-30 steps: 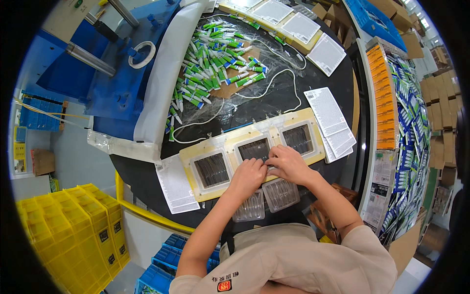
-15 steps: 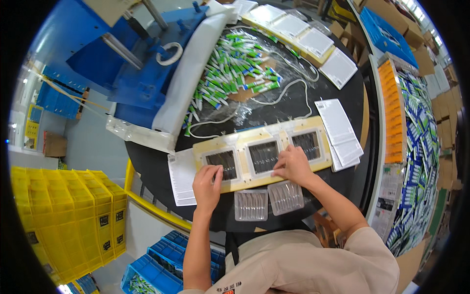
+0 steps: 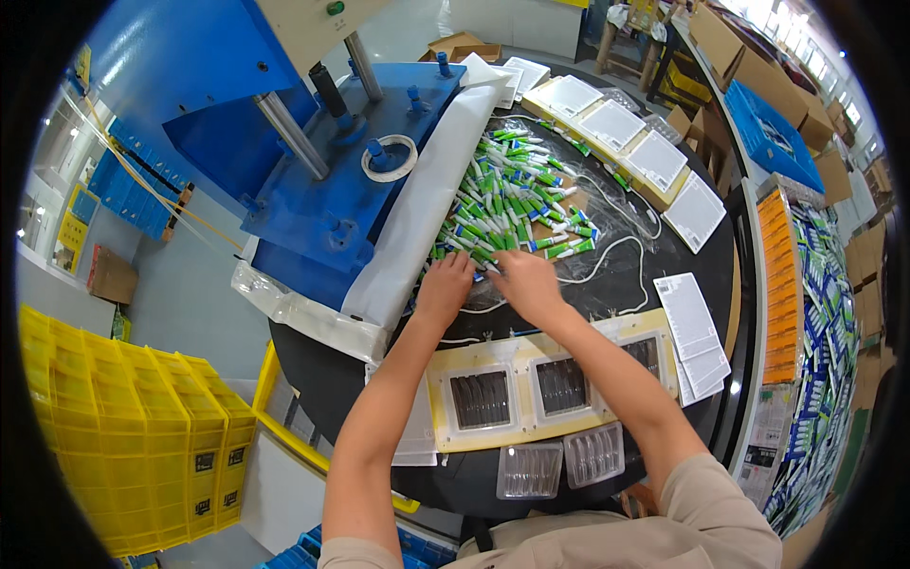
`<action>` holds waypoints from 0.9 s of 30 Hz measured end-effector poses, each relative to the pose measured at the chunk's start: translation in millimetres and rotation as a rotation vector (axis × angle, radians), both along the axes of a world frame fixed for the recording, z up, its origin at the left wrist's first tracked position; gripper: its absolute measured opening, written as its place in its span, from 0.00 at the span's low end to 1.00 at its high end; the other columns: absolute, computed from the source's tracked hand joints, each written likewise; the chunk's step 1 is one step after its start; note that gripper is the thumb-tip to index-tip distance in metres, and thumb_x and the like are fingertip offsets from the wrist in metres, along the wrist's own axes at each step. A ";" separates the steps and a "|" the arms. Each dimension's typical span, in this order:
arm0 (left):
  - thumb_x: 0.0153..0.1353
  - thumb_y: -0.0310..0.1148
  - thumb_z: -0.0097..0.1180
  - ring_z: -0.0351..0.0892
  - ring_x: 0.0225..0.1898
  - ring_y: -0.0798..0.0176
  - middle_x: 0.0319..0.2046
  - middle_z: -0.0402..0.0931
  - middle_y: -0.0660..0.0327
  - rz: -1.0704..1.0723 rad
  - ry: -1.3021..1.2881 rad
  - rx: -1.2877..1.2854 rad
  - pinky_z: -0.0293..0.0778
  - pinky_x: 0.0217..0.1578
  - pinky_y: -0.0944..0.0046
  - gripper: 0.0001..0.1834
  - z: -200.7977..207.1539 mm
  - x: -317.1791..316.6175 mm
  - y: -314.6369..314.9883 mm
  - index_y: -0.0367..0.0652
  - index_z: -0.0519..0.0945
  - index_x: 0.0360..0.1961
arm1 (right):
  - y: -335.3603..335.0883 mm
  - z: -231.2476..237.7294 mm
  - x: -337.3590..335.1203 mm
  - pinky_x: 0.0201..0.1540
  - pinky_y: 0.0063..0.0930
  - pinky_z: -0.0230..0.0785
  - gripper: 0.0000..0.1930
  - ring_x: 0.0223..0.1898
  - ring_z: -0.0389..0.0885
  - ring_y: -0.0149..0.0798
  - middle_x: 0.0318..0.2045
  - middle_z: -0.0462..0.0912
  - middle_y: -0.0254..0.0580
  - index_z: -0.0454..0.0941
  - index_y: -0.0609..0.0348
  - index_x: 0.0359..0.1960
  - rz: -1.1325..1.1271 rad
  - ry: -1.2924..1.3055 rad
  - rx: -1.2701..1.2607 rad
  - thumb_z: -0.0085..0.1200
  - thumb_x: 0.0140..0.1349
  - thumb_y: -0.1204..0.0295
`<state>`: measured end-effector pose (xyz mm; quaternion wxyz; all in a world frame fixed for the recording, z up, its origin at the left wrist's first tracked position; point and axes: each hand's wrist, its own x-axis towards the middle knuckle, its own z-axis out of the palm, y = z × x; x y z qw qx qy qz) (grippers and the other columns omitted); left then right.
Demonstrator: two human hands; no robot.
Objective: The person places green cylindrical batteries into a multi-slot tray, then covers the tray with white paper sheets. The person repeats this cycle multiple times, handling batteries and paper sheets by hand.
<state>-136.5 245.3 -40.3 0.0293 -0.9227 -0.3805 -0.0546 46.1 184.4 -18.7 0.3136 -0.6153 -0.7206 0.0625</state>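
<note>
A heap of small green-and-white tubes [image 3: 517, 194] lies on the black round table. At its near edge are both my hands, side by side. The fingers of my left hand [image 3: 445, 289] are curled together against the tubes. My right hand [image 3: 529, 286] has its fingertips bunched at the pile too; whatever either hand grips is hidden. Below my forearms lies a cream-yellow frame board [image 3: 526, 353] with three windows, each seating a clear ribbed blister tray [image 3: 481, 398]. My right forearm covers part of the board. Two loose clear blister trays [image 3: 529, 471] rest in front of it.
A blue press [image 3: 332, 204] with metal posts and a tape roll [image 3: 390, 158] stands at left. White printed cards [image 3: 697, 332] are stacked right of the board; another frame board with cards [image 3: 611, 133] lies behind. Yellow crates [image 3: 142, 427] stand at lower left, packed tubes [image 3: 820, 360] far right.
Both hands have left the blister trays in the frame board and reached forward to the tube heap. The view has shifted, so the table sits lower and further right.
</note>
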 end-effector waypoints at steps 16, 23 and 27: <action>0.70 0.26 0.55 0.79 0.34 0.67 0.36 0.78 0.56 0.755 -1.198 -0.740 0.76 0.36 0.67 0.16 31.5 -75.4 -232.7 0.31 0.80 0.57 | -172.4 34.0 -4.1 0.35 0.34 0.79 0.12 0.33 0.83 0.45 0.36 0.82 0.46 0.84 0.66 0.41 0.300 0.179 0.211 0.63 0.53 0.82; 0.58 0.19 0.66 0.83 0.36 0.56 0.39 0.82 0.53 0.591 -1.000 -0.131 0.80 0.40 0.61 0.14 26.2 -55.8 -266.9 0.36 0.85 0.47 | -180.8 21.2 -33.2 0.41 0.31 0.79 0.14 0.39 0.82 0.42 0.39 0.80 0.45 0.81 0.69 0.38 0.552 -0.126 0.285 0.58 0.49 0.77; 0.56 0.20 0.66 0.81 0.39 0.51 0.38 0.79 0.53 0.530 -0.858 0.000 0.79 0.40 0.56 0.16 17.9 -44.0 -262.0 0.37 0.85 0.47 | -178.2 15.9 -39.9 0.39 0.31 0.78 0.14 0.35 0.81 0.42 0.37 0.80 0.44 0.82 0.69 0.39 0.547 -0.124 0.285 0.59 0.49 0.77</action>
